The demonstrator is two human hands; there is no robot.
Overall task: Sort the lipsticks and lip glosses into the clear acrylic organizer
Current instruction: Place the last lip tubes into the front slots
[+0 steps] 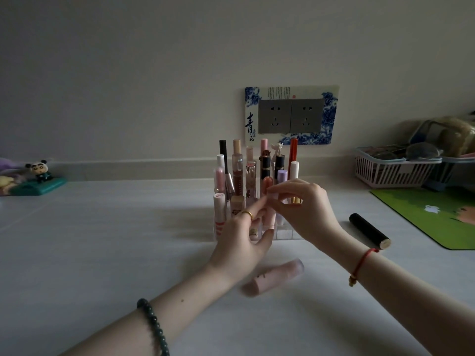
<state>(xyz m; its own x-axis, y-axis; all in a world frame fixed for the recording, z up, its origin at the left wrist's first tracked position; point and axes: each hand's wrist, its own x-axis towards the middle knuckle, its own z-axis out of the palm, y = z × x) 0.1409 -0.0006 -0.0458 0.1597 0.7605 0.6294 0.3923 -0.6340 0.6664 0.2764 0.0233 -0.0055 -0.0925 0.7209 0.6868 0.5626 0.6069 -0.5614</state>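
The clear acrylic organizer [285,233] stands mid-table, holding several upright lipsticks and lip glosses. My right hand [303,209] pinches the top of a pale pink tube [271,214] standing in a front slot. My left hand [244,237] rests against the organizer's front, fingers apart, its forefinger touching the same tube. A pink tube [275,277] lies on the table below my hands. A black lipstick [370,231] with a pale end lies to the right.
A green mat [431,211] covers the table's right side. Behind it stand white baskets [393,170] with clutter. A panda figure on a teal base [38,179] sits at far left. Wall sockets [290,115] are behind the organizer.
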